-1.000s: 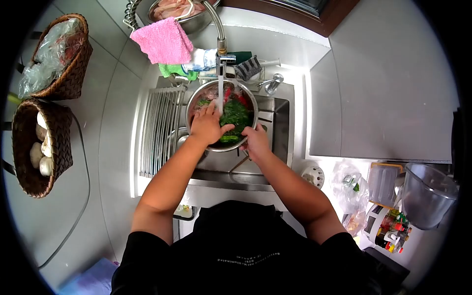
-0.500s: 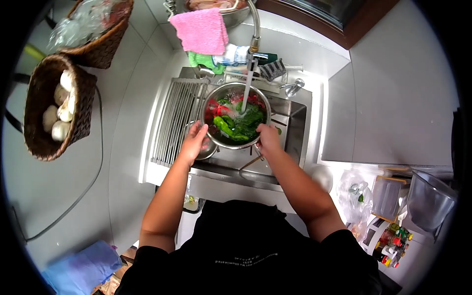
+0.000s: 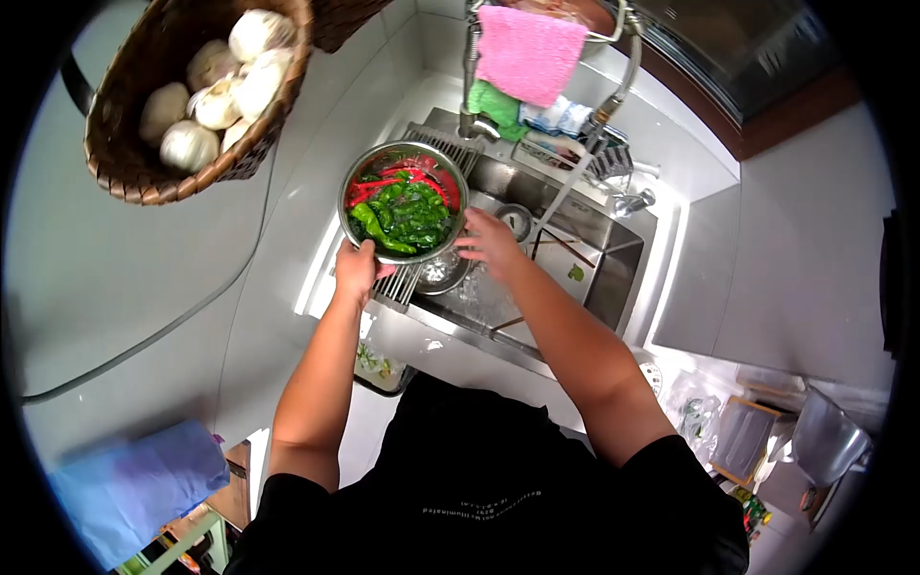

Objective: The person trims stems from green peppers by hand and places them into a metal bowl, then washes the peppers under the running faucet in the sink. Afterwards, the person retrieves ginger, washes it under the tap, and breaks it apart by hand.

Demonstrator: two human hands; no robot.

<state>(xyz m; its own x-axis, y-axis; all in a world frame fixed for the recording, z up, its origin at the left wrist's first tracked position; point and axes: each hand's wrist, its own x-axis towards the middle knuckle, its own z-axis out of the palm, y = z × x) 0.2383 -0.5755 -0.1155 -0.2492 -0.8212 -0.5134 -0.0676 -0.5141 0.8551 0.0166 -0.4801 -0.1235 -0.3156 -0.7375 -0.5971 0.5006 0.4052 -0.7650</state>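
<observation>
A round metal bowl (image 3: pixel 464 171) is held up over the drying rack at the left of the sink. Green peppers (image 3: pixel 402 213) fill much of it, with red peppers (image 3: pixel 383 182) along the far side, all wet. My left hand (image 3: pixel 356 271) grips the near-left rim, thumb on top and fingers underneath. At the right side of the bowl, my right hand (image 3: pixel 491 241) has its thumb and fingers against the wall, the fingers a little apart. Water from the tap (image 3: pixel 602 115) runs down into the sink (image 3: pixel 628 273), to the right of the bowl.
A shiny metal vessel (image 3: pixel 443 273) sits below the bowl, partly hidden. The roll-up rack (image 3: pixel 398 286) spans the sink's left side. A wicker basket of garlic (image 3: pixel 287 115) stands at upper left. A pink cloth (image 3: pixel 532 53) hangs behind the sink. Clear plastic containers (image 3: pixel 832 436) lie at right.
Both hands have moved the bowl left, out from under the running water and over the rack. The head view has shifted, so the garlic basket appears larger.
</observation>
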